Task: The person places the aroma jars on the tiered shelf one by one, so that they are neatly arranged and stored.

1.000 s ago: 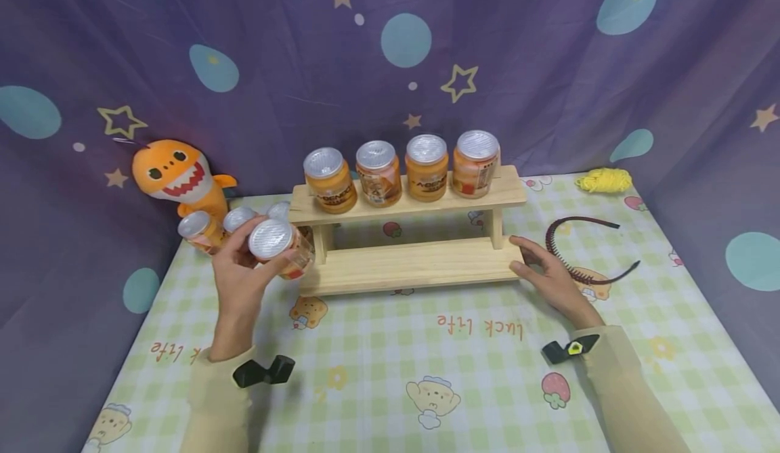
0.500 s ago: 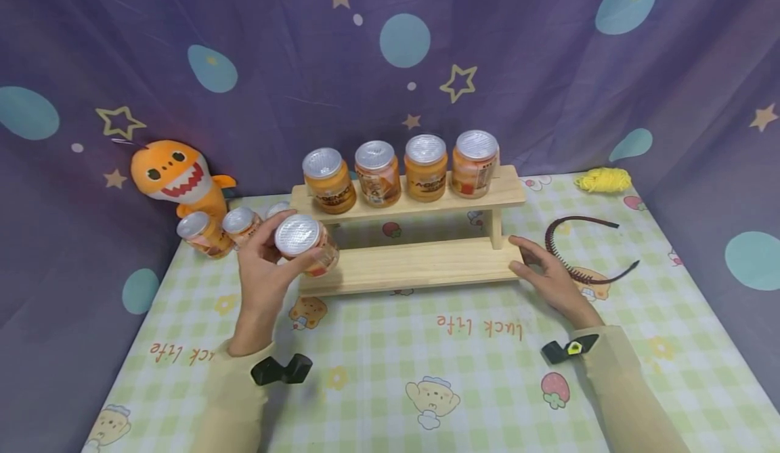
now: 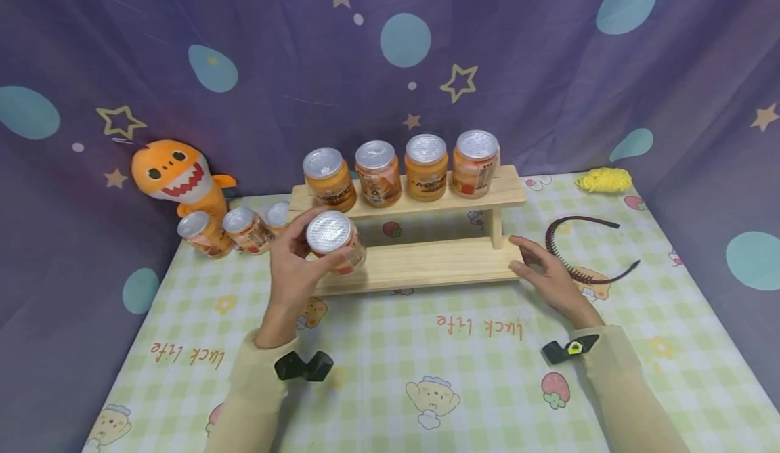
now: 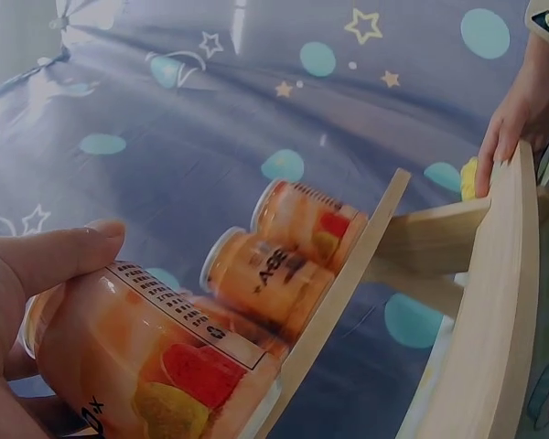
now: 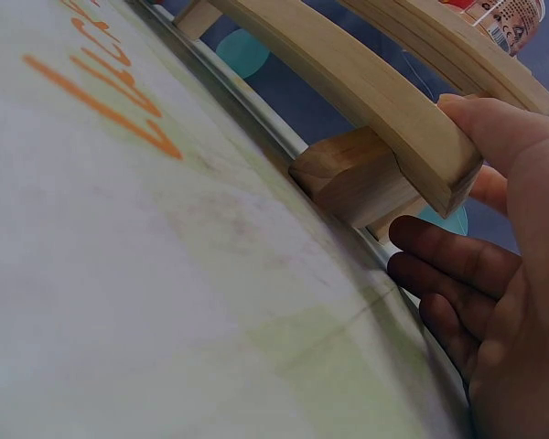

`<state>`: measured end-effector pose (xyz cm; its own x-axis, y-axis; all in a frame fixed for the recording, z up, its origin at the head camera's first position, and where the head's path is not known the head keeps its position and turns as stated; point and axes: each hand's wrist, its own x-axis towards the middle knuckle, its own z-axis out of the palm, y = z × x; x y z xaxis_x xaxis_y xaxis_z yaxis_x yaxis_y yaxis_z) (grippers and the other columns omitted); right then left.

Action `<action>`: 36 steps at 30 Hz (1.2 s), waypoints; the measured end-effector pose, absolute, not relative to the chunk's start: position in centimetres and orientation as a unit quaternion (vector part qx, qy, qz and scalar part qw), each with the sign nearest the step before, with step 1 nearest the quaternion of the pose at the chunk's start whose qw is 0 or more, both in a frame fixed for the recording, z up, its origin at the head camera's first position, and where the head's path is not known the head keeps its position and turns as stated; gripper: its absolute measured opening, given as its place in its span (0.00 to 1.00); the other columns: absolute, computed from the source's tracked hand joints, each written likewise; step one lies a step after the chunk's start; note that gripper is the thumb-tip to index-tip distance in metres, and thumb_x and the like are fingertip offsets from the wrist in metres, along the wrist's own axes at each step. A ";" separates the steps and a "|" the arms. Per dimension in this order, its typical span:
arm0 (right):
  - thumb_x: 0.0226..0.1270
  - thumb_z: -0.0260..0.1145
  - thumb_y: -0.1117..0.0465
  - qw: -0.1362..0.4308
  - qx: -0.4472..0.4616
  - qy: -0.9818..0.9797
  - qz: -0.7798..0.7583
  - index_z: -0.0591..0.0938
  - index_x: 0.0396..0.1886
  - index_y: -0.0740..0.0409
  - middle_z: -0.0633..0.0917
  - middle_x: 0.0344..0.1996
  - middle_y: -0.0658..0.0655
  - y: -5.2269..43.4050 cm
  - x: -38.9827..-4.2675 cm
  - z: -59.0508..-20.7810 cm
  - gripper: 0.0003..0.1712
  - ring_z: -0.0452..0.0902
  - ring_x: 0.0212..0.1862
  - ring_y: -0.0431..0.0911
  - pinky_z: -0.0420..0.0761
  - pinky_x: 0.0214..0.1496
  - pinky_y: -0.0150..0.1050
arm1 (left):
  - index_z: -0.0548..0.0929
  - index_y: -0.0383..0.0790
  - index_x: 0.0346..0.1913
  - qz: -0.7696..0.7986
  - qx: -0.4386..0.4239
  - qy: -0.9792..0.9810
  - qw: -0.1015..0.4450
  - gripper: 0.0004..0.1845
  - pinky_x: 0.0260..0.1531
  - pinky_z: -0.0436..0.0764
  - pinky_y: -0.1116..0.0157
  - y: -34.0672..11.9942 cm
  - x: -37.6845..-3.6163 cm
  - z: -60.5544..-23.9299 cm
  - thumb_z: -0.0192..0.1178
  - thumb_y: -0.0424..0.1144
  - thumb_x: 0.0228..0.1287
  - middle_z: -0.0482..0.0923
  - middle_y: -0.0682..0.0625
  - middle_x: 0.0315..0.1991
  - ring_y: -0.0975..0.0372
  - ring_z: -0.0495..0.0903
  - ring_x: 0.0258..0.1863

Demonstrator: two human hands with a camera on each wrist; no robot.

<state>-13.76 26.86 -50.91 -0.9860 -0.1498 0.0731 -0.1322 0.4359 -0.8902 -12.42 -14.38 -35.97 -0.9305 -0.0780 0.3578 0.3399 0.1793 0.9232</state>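
My left hand grips a jar of orange fruit with a silver lid, thumb on the near side. It holds the jar over the left end of the lower board of a two-tier wooden shelf. The left wrist view shows the jar's fruit-printed label close up. My right hand holds the right end of the lower board, thumb on the wood and the other fingers bent around and below the end. Several like jars stand in a row on the upper board.
Jars stand on the table at the left, before an orange shark plush. A dark headband lies right of the shelf, with yellow yarn behind it. A patterned curtain hangs at the back.
My left hand has carried its jar rightward, from beside the shelf to over the lower board's left part, uncovering the jars at the left. My right hand stays on the shelf end.
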 end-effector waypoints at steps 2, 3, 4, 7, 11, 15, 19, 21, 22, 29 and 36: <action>0.76 0.61 0.56 0.008 -0.083 0.848 -0.523 0.68 0.74 0.53 0.77 0.66 0.64 26.9 -13.8 -51.0 0.30 0.72 0.53 0.23 0.69 0.57 0.22 | 0.79 0.30 0.60 -0.635 -0.095 -0.749 0.163 0.36 0.40 0.80 0.75 -14.0 -12.5 -36.0 0.74 0.19 0.42 0.83 0.65 0.45 0.69 0.82 0.42; 0.76 0.61 0.55 0.008 -0.083 0.849 -0.522 0.68 0.74 0.52 0.77 0.66 0.63 26.9 -13.7 -50.9 0.30 0.72 0.52 0.23 0.69 0.56 0.22 | 0.79 0.30 0.60 -0.636 -0.097 -0.748 0.161 0.36 0.40 0.80 0.75 -13.7 -12.6 -36.0 0.74 0.19 0.42 0.83 0.65 0.45 0.70 0.82 0.42; 0.76 0.61 0.55 0.008 -0.082 0.849 -0.522 0.68 0.74 0.52 0.77 0.66 0.63 26.9 -13.8 -51.0 0.31 0.72 0.52 0.23 0.69 0.56 0.22 | 0.79 0.30 0.61 -0.637 -0.096 -0.748 0.158 0.36 0.40 0.80 0.75 -13.5 -12.6 -36.1 0.74 0.19 0.41 0.83 0.63 0.45 0.70 0.82 0.42; 0.76 0.61 0.54 0.008 -0.083 0.849 -0.521 0.68 0.75 0.52 0.76 0.66 0.63 27.0 -13.8 -51.1 0.31 0.71 0.53 0.23 0.69 0.56 0.22 | 0.79 0.31 0.61 -0.642 -0.081 -0.749 0.143 0.36 0.42 0.80 0.75 -12.7 -12.7 -36.2 0.75 0.20 0.42 0.84 0.54 0.48 0.69 0.81 0.43; 0.76 0.60 0.54 0.009 -0.083 0.848 -0.523 0.68 0.75 0.53 0.76 0.66 0.65 27.0 -13.9 -51.2 0.31 0.72 0.53 0.23 0.69 0.56 0.22 | 0.80 0.34 0.61 -0.642 -0.074 -0.753 0.127 0.36 0.43 0.79 0.75 -11.7 -12.9 -36.4 0.76 0.23 0.42 0.82 0.40 0.54 0.69 0.81 0.44; 0.76 0.60 0.53 0.013 -0.079 0.847 -0.525 0.68 0.75 0.53 0.76 0.66 0.65 27.0 -13.9 -51.1 0.31 0.72 0.53 0.24 0.70 0.56 0.22 | 0.80 0.32 0.60 -0.643 -0.097 -0.749 0.128 0.36 0.43 0.80 0.75 -10.9 -13.1 -36.5 0.76 0.21 0.41 0.83 0.34 0.53 0.70 0.81 0.43; 0.76 0.60 0.54 0.015 -0.077 0.847 -0.526 0.68 0.75 0.53 0.77 0.66 0.65 27.0 -14.0 -51.0 0.31 0.72 0.53 0.25 0.70 0.56 0.23 | 0.80 0.30 0.60 -0.646 -0.107 -0.746 0.122 0.36 0.42 0.80 0.75 -10.1 -13.3 -36.7 0.76 0.22 0.41 0.83 0.33 0.53 0.70 0.81 0.43; 0.76 0.60 0.54 0.015 -0.077 0.848 -0.524 0.68 0.75 0.53 0.76 0.67 0.64 27.1 -14.0 -51.1 0.31 0.72 0.52 0.24 0.69 0.56 0.24 | 0.80 0.31 0.60 -0.647 -0.107 -0.746 0.116 0.36 0.42 0.80 0.75 -9.7 -13.4 -36.8 0.76 0.23 0.41 0.83 0.34 0.54 0.70 0.81 0.42; 0.76 0.60 0.54 0.014 -0.077 0.849 -0.523 0.68 0.75 0.53 0.76 0.67 0.65 27.1 -14.0 -51.1 0.31 0.72 0.52 0.24 0.69 0.56 0.24 | 0.79 0.31 0.60 -0.645 -0.106 -0.748 0.113 0.36 0.42 0.79 0.75 -9.5 -13.5 -36.9 0.76 0.23 0.41 0.83 0.34 0.54 0.70 0.81 0.43; 0.76 0.60 0.54 0.008 -0.079 0.850 -0.521 0.68 0.74 0.53 0.76 0.67 0.65 27.1 -14.0 -51.2 0.30 0.72 0.52 0.23 0.69 0.56 0.22 | 0.79 0.31 0.60 -0.641 -0.117 -0.751 0.105 0.36 0.43 0.80 0.74 -8.1 -13.8 -37.2 0.78 0.25 0.42 0.83 0.35 0.53 0.68 0.81 0.44; 0.75 0.61 0.55 0.006 -0.081 0.848 -0.523 0.68 0.74 0.53 0.77 0.65 0.65 27.0 -13.9 -51.1 0.30 0.72 0.52 0.24 0.70 0.56 0.24 | 0.80 0.33 0.60 -0.637 -0.130 -0.755 0.082 0.36 0.45 0.79 0.73 -6.4 -14.1 -38.0 0.78 0.27 0.41 0.83 0.36 0.54 0.64 0.81 0.45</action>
<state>-13.93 26.99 -51.08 -0.9867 -0.1442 0.0753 -0.1320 0.4393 -0.8886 -14.12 -6.39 -37.95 -0.9527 0.0913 0.2899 0.3011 0.1546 0.9410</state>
